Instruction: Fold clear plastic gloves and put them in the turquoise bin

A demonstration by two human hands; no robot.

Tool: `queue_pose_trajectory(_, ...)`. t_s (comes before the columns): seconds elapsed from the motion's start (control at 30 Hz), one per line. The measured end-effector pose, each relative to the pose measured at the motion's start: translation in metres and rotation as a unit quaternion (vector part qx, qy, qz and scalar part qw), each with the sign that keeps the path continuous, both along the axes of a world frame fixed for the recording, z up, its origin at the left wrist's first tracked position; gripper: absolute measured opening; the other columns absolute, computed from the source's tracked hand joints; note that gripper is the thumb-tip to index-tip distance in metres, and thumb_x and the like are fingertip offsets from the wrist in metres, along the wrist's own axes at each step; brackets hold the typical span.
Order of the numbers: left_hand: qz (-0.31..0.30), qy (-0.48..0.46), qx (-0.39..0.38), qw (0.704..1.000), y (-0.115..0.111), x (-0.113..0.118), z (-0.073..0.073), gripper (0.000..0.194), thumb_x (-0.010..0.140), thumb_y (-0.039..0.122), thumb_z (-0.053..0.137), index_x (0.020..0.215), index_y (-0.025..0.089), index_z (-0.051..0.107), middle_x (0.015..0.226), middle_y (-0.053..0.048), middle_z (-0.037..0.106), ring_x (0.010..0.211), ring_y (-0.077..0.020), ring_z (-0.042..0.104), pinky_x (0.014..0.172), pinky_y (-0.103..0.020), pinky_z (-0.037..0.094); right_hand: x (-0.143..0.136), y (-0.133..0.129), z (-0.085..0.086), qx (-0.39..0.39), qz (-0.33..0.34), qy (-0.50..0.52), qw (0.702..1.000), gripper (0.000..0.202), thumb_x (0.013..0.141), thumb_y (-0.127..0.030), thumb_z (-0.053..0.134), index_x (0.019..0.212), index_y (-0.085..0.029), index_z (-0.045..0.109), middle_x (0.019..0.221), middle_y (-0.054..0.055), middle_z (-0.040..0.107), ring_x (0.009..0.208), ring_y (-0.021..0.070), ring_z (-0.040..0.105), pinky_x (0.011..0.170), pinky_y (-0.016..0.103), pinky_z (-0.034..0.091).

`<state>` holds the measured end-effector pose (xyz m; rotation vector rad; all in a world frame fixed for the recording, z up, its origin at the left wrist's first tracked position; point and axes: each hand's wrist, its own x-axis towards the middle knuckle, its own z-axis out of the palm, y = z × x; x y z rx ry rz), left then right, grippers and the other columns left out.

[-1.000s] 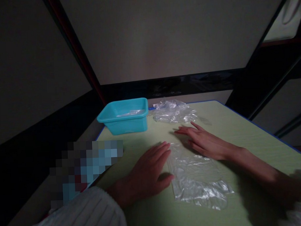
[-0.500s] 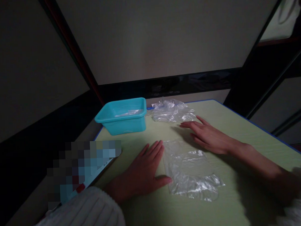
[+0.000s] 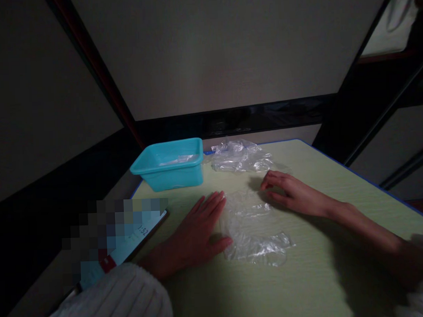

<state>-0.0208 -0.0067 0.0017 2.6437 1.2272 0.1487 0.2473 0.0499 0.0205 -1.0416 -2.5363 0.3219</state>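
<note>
A thin clear plastic piece [image 3: 250, 229], like a flattened bag or glove, lies wrinkled on the table. My left hand [image 3: 202, 235] rests palm down at its left edge, fingers stretched out and thumb apart, with the fingertips and thumb touching that edge. Above and right of the plastic, my right hand [image 3: 291, 192] hovers low, its fingers loosely bent and a gap left before the thumb; nothing shows in it. Farther back sits a crumpled heap of clear plastic [image 3: 241, 157].
A turquoise plastic basin [image 3: 177, 176] stands at the back left with some whitish clear material inside. Along the left lies a phone [image 3: 138, 232] with a lit screen, partly blurred out. The pale table [image 3: 306, 284] has a blue edge, and dark-trimmed panels rise behind it.
The right hand's fingers have drawn in from a spread pose to a bent one. My left hand and the flat plastic appear slightly farther left and up in the view.
</note>
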Motion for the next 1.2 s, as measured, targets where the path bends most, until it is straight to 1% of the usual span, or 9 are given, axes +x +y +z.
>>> queue_pose_trajectory(0.13, -0.072, -0.034, -0.003, 0.997, -0.005, 0.002, -0.002, 0.067, 0.087, 0.042, 0.048, 0.141, 0.013, 0.023, 0.15, -0.014, 0.017, 0.138, -0.0258, 0.01, 0.111, -0.049, 0.013, -0.003, -0.003, 0.0, -0.059, -0.003, 0.007, 0.998, 0.013, 0.085, -0.023, 0.044, 0.078, -0.017, 0.053, 0.077, 0.006, 0.055, 0.07, 0.0175, 0.053, 0.065, 0.032, 0.044)
queue_pose_trajectory(0.23, -0.097, -0.033, -0.009, 0.995, -0.006, 0.001, -0.002, 0.063, 0.088, 0.044, 0.046, 0.141, 0.018, 0.025, 0.15, -0.012, 0.016, 0.138, -0.0262, 0.009, 0.111, -0.049, 0.012, -0.004, -0.003, -0.002, -0.1, 0.001, 0.0, 0.995, 0.015, 0.085, -0.029, 0.048, 0.076, -0.017, 0.052, 0.075, 0.004, 0.054, 0.067, 0.0163, 0.052, 0.062, 0.03, 0.043)
queue_pose_trajectory(0.37, -0.089, -0.011, -0.021, 0.996, -0.005, 0.001, -0.002, 0.063, 0.087, 0.044, 0.049, 0.141, 0.019, 0.028, 0.15, -0.012, 0.016, 0.138, -0.0269, 0.011, 0.11, -0.049, 0.014, -0.005, -0.002, -0.005, -0.121, -0.001, -0.005, 0.993, 0.014, 0.083, -0.029, 0.052, 0.077, -0.017, 0.051, 0.076, 0.004, 0.053, 0.066, 0.0154, 0.05, 0.06, 0.028, 0.042)
queue_pose_trajectory(0.6, -0.07, 0.013, -0.021, 0.997, -0.007, 0.003, -0.004, 0.066, 0.086, 0.046, 0.051, 0.141, 0.019, 0.027, 0.151, -0.012, 0.014, 0.138, -0.0278, 0.009, 0.11, -0.051, 0.013, -0.004, -0.001, -0.007, -0.12, 0.001, -0.008, 0.993, 0.007, 0.082, -0.023, 0.052, 0.078, -0.017, 0.05, 0.076, 0.004, 0.053, 0.067, 0.0157, 0.05, 0.06, 0.028, 0.041)
queue_pose_trajectory(0.73, -0.067, 0.005, -0.028, 0.997, -0.007, 0.003, -0.004, 0.067, 0.086, 0.047, 0.05, 0.141, 0.019, 0.026, 0.151, -0.013, 0.013, 0.138, -0.028, 0.008, 0.109, -0.052, 0.012, -0.006, -0.005, -0.002, -0.104, -0.001, -0.008, 0.995, 0.006, 0.083, -0.022, 0.052, 0.08, -0.017, 0.05, 0.08, 0.005, 0.054, 0.071, 0.0175, 0.052, 0.064, 0.03, 0.041)
queue_pose_trajectory(0.87, -0.057, -0.002, -0.028, 0.998, -0.006, 0.002, -0.004, 0.071, 0.086, 0.049, 0.049, 0.143, 0.018, 0.021, 0.151, -0.013, 0.011, 0.139, -0.0275, 0.005, 0.109, -0.052, 0.013, -0.011, -0.016, 0.005, -0.085, 0.024, -0.002, 0.996, 0.018, 0.084, -0.036, 0.054, 0.082, -0.019, 0.05, 0.085, 0.005, 0.054, 0.081, 0.0207, 0.052, 0.073, 0.034, 0.04)
queue_pose_trajectory(1.0, -0.036, 0.02, -0.028, 0.999, -0.004, 0.001, -0.003, 0.073, 0.085, 0.05, 0.049, 0.143, 0.015, 0.02, 0.151, -0.014, 0.01, 0.139, -0.0277, 0.004, 0.11, -0.051, 0.011, -0.013, -0.027, 0.007, -0.13, 0.052, -0.042, 0.989, 0.044, 0.073, -0.054, 0.063, 0.094, -0.018, 0.049, 0.095, 0.006, 0.052, 0.092, 0.0252, 0.048, 0.08, 0.04, 0.037)
queue_pose_trajectory(1.1, -0.022, 0.029, -0.031, 0.999, -0.002, 0.002, -0.002, 0.075, 0.084, 0.05, 0.051, 0.142, 0.013, 0.021, 0.151, -0.015, 0.011, 0.139, -0.0285, 0.005, 0.11, -0.052, 0.011, -0.013, -0.031, 0.004, -0.165, 0.043, -0.073, 0.983, 0.054, 0.068, -0.059, 0.064, 0.097, -0.017, 0.047, 0.099, 0.008, 0.05, 0.093, 0.027, 0.046, 0.081, 0.043, 0.036)
queue_pose_trajectory(1.2, -0.025, 0.029, -0.03, 0.999, -0.003, 0.002, -0.001, 0.075, 0.085, 0.051, 0.05, 0.142, 0.013, 0.02, 0.15, -0.015, 0.011, 0.139, -0.0281, 0.005, 0.11, -0.051, 0.011, -0.014, -0.031, 0.002, -0.175, 0.028, -0.091, 0.98, 0.053, 0.068, -0.06, 0.064, 0.095, -0.018, 0.045, 0.1, 0.008, 0.049, 0.094, 0.0278, 0.045, 0.081, 0.044, 0.035)
